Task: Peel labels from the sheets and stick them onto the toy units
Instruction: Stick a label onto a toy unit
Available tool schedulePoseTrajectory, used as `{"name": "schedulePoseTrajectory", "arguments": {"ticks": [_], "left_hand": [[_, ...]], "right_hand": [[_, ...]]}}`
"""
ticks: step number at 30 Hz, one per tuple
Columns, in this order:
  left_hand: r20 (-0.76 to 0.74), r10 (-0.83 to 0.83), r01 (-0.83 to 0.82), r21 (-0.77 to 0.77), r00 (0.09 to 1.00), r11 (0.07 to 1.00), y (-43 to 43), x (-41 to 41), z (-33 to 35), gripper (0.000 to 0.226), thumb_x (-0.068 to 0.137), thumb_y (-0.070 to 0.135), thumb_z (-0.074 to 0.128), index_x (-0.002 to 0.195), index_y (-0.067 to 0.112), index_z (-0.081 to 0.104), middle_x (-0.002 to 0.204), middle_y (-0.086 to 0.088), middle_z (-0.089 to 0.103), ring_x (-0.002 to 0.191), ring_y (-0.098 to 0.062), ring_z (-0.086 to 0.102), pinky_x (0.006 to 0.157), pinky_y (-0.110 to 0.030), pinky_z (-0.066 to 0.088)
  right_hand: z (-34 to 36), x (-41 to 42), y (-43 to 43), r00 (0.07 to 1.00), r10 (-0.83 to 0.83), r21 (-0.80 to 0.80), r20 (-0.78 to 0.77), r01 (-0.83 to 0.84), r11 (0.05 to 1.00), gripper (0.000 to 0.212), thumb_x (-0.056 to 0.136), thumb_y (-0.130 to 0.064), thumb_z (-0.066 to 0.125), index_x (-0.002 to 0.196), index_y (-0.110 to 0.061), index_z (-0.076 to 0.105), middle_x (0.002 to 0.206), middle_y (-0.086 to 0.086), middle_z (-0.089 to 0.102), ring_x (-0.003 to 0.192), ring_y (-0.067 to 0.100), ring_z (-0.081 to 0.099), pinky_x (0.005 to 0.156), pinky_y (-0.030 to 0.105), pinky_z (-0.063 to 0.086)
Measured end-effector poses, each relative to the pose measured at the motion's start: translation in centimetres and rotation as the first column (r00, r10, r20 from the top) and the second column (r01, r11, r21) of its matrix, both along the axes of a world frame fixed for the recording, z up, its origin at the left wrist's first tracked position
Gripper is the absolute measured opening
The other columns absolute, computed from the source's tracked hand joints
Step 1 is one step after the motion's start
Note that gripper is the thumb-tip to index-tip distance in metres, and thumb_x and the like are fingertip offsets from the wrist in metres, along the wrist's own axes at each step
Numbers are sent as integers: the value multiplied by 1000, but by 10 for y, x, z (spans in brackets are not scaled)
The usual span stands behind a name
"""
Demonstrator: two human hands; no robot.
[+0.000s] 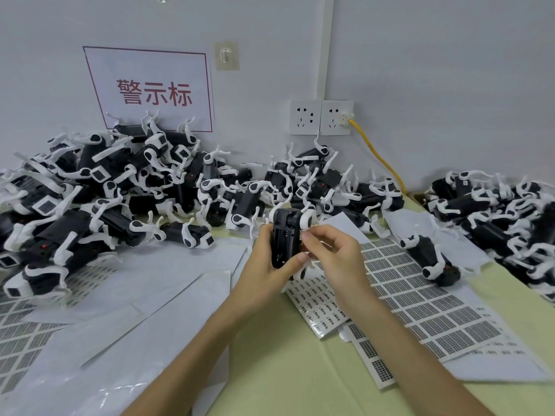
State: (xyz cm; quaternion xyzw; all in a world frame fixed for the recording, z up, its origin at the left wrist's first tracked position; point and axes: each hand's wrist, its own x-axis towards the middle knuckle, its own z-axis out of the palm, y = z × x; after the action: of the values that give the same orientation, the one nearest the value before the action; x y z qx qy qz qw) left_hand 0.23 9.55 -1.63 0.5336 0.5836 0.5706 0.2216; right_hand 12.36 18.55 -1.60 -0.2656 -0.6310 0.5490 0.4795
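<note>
A black toy unit with white legs is held upright above the desk, near its middle, its underside turned toward the camera. The left hand is closed around the unit's left side, thumb pressed across the lower front. The right hand is at the unit's right edge, fingertips pinched together against the black body; whether a label sits between them is too small to tell.

Just below and to the right of the hands lies a label sheet with rows of grey rectangular labels, some cells already empty. Partly under it, a strip sheet of smaller labels lies directly below the held unit. One single toy lies on its side at the far edge of the label sheet.

To the left, blank white backing sheets overlap across the desk, and another printed sheet shows at the left edge.

A large pile of the same toys covers the left rear of the desk, a smaller heap sits behind the hands, and a third heap fills the right.

On the wall hang a sign with red characters, a hook, and two sockets with a yellow cable plugged into the right one.
</note>
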Motion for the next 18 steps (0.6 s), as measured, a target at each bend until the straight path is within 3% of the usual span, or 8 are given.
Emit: {"name": "schedulePoseTrajectory", "arguments": {"ticks": [4,8,11,13,15,18], "left_hand": [[-51,21,-20,16,998,1000,0,1,-2,42,99,20,69,133,17,45,121,-4,65,115,-22,64,102,-50,51],[-78,34,-32,35,996,999,0,1,-3,44,98,27,70,132,17,44,121,-9,66,113,-29,65,98,-55,51],[-94,32,-29,35,995,999,0,1,-4,42,99,23,70,132,16,44,120,-11,65,112,-31,65,97,-56,51],[-106,23,-20,29,994,999,0,1,-4,41,100,22,69,133,17,44,120,-10,66,112,-29,65,98,-53,51],[-76,-1,3,26,997,1000,0,-1,-3,40,101,22,66,135,19,45,122,-8,66,114,-24,64,100,-44,52],[95,-82,83,-8,992,997,-1,0,0,34,105,25,59,138,23,50,128,-1,67,120,-13,64,102,-29,51]], "right_hand": [[-3,-1,0,1000,2,-31,-18,-2,1000,5,95,-12,71,93,-13,75,83,1,77,79,11,74,69,21,58],[-4,-3,1,999,6,-85,-38,-10,996,5,95,-14,72,93,-14,76,89,6,78,90,23,75,81,32,61],[-6,-4,0,998,20,-146,-58,-29,989,5,95,-13,72,91,-10,75,93,18,76,94,33,73,92,47,59],[-6,-3,1,998,39,-180,-57,-49,982,14,94,-17,74,81,-10,72,92,27,71,90,38,68,98,56,54],[-7,-2,1,997,54,-210,-52,-64,976,28,91,-25,77,68,-14,65,84,29,65,86,38,61,94,56,51],[-6,-4,1,994,97,-205,-44,-105,973,30,95,-30,71,79,-6,67,90,24,70,88,41,67,91,49,53]]}}
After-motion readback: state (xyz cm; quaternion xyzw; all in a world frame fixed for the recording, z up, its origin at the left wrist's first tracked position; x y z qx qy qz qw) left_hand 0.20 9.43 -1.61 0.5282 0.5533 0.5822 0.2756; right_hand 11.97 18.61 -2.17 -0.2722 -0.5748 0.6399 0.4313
